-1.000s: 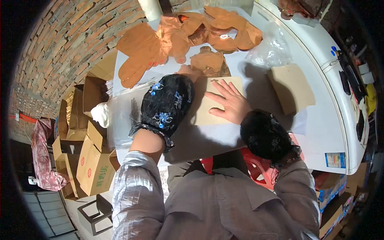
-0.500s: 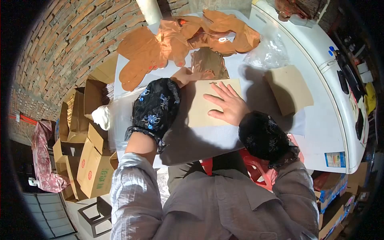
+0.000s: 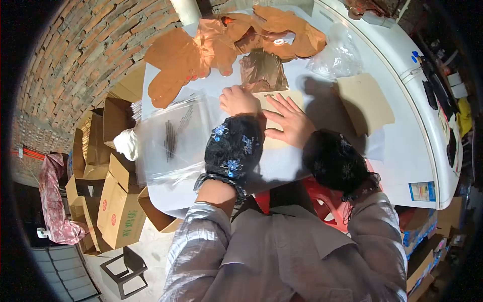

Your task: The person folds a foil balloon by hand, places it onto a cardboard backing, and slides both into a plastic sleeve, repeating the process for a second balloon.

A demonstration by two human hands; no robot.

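On the white table, a beige card (image 3: 277, 141) with a small hanging slot lies in front of me. My right hand (image 3: 289, 122) rests flat on it, fingers spread. At the card's upper left, my left hand (image 3: 240, 102) has its fingers curled closed; whatever they may hold is hidden. A folded piece of copper-coloured foil (image 3: 262, 70) lies just beyond the card, its lower edge meeting the card's top. Further back, a large flat copper-coloured foil piece, apparently a deflated balloon (image 3: 173, 55), spreads across the table.
Clear plastic bags (image 3: 173, 136) are stacked on the table's left. Another beige card (image 3: 365, 103) and a crumpled clear bag (image 3: 336, 58) lie to the right, by a white appliance (image 3: 402, 90). Cardboard boxes (image 3: 118, 209) stand at lower left, near a dark stool frame (image 3: 124, 272).
My left hand has come right and nearer, from the foil's left edge to the card's upper left corner, uncovering the plastic bags. My right hand stays spread on the card.
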